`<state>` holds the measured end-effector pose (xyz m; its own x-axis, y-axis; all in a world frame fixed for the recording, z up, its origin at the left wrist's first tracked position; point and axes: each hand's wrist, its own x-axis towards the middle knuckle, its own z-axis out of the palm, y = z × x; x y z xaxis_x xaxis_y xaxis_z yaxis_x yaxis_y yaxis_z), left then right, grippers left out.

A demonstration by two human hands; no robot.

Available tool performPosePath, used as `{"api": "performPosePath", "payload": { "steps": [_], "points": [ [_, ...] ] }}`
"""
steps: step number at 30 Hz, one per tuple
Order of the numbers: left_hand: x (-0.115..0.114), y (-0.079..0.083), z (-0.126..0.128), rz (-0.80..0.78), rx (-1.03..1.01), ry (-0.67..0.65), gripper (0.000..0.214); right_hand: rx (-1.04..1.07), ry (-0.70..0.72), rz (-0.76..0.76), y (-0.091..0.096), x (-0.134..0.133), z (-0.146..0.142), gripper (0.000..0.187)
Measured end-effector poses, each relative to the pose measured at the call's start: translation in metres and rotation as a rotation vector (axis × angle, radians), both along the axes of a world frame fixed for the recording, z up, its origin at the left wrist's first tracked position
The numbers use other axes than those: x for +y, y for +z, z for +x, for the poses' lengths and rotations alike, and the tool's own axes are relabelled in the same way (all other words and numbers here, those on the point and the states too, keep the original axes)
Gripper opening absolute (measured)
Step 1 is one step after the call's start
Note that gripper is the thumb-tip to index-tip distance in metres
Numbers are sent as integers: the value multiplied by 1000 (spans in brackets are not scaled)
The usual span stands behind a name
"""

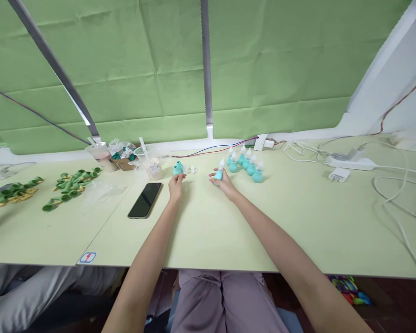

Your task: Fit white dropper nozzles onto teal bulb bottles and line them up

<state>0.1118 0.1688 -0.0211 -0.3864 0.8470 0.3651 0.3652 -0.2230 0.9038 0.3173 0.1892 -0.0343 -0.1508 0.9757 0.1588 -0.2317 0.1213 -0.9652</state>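
Note:
My right hand (225, 182) is closed round a teal squeeze bulb with a pointed white tip (219, 175), held upright just over the table. My left hand (175, 186) has its fingers drawn together beside teal bulbs without tips (178, 167); whether something is between the fingertips is hidden. Small white tips (193, 169) lie just right of that hand. Beyond my right hand, several finished-looking teal bulbs with white tips (251, 169) stand upright in a loose group.
A black phone (144, 200) lies left of my left arm. Behind it stand a plastic cup with a straw (154, 167) and another drink cup (102, 157). Green and yellow pieces (69, 186) lie farther left. At right are a power strip (350, 162), a charger (339, 175) and white cables.

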Motion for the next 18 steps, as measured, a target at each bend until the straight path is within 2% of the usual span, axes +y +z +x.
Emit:
{"api": "performPosePath", "payload": {
  "steps": [6,10,14,18],
  "points": [
    [0,-1,1,5,9,-42,28,10,27,63,-3,3,-1,42],
    [2,-5,0,26,0,-72,29,-23,108,74,-3,0,-4,40],
    [3,-8,0,33,7,-95,29,6,103,42,-4,-1,-6,45],
    [2,-8,0,29,13,-108,30,73,80,-57,-5,3,-4,51]
  ]
}}
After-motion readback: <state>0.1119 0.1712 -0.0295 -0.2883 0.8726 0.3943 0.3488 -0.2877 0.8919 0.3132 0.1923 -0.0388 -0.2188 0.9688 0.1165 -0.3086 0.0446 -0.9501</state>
